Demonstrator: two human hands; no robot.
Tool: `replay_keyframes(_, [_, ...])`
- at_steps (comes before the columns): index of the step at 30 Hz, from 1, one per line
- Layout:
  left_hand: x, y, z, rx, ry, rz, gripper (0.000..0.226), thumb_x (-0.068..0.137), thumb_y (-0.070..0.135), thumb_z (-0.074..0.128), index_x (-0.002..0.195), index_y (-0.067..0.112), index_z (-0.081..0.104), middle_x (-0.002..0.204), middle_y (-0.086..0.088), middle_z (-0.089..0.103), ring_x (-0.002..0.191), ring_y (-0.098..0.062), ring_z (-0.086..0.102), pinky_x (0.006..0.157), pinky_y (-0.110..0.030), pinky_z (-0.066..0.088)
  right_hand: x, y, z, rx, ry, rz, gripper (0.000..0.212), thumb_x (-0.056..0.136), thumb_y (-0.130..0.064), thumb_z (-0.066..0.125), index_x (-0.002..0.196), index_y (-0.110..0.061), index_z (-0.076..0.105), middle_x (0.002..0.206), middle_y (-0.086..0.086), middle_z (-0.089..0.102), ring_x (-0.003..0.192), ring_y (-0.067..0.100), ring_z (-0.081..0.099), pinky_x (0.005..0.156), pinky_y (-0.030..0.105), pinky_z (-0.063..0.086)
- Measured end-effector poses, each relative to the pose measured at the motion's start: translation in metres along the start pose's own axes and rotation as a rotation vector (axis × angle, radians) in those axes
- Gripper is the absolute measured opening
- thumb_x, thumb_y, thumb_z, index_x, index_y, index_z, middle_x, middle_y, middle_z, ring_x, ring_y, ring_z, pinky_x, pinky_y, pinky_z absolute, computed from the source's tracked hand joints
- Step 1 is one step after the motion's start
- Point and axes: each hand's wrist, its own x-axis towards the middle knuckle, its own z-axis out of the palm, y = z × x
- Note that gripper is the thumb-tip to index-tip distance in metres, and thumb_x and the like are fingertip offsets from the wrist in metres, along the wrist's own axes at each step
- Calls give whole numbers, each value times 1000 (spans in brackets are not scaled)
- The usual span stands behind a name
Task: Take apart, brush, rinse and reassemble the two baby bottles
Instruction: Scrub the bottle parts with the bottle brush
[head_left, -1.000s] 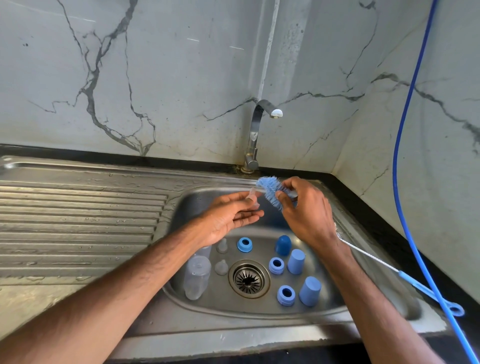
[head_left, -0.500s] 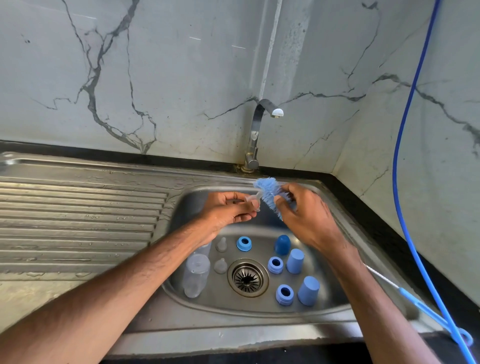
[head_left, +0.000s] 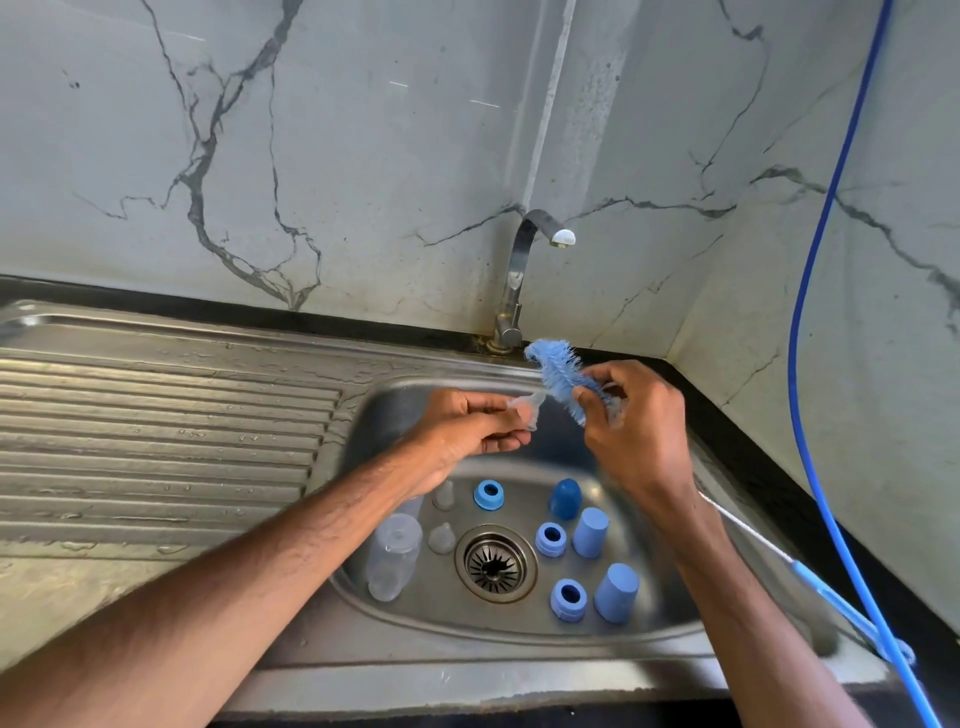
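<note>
Baby bottle teat (head_left: 524, 408), clear, pinched in left hand (head_left: 462, 431) over far part of sink (head_left: 395, 410); right hand (head_left: 639, 431) grips blue brush (head_left: 558, 371) by its bristle head, just right of teat. Bottle body (head_left: 395, 556), rings (head_left: 488, 494) and caps (head_left: 589, 532) lie below near drain (head_left: 496, 564). Risk: wet teat slips from pinch, bristles flick it away
</note>
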Motion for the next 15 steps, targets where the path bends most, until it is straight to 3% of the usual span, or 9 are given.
replay_keyframes(2, [0,0,-5,-36,36,-16,25,86,3,76,111,-1,74,102,-18,78,83,-20,77,75,-24,62,-6,-6,6,46,-96,-77,15,88,-21,79,102,-24,76,94,-16,69,83,0,64,70,8,48])
replay_keyframes(4, [-1,1,-7,-35,22,-15,27,86,0,74,113,-2,73,102,-18,78,85,-22,77,77,-25,62,-8,-8,15,53,-179,-67,13,89,-21,79,101,-24,76,92,-16,69,82,0,65,69,14,52])
replay_keyframes(6, [-1,1,-2,15,-34,19,27,87,1,74,114,-2,73,102,-17,78,88,-23,77,77,-24,62,-3,-4,16,28,-142,28,13,90,-20,78,103,-19,76,94,-10,72,80,4,65,70,24,54])
replay_keyframes(8, [0,-2,4,74,-28,73,24,86,1,77,110,2,75,101,-17,78,89,-24,77,78,-25,62,1,2,11,-9,-71,85,13,90,-19,78,103,-18,76,97,-6,73,81,7,64,70,27,53])
replay_keyframes(10, [1,-5,5,186,71,137,26,81,4,83,106,3,77,98,-15,79,88,-23,77,79,-28,62,0,5,7,8,-16,52,14,89,-21,78,103,-20,75,97,-10,71,80,5,64,69,24,54])
replay_keyframes(13, [1,-10,2,458,213,326,25,76,10,89,99,5,80,91,-7,80,84,-17,77,80,-36,62,-10,-5,16,72,-94,-18,14,87,-26,79,100,-27,74,92,-20,69,81,-3,65,65,11,51])
replay_keyframes(15, [-1,-9,5,548,253,412,18,78,14,89,94,8,81,83,-2,79,75,-10,74,70,-36,61,-9,-8,24,64,-147,70,14,88,-27,79,101,-27,75,91,-19,70,79,-3,66,68,16,53])
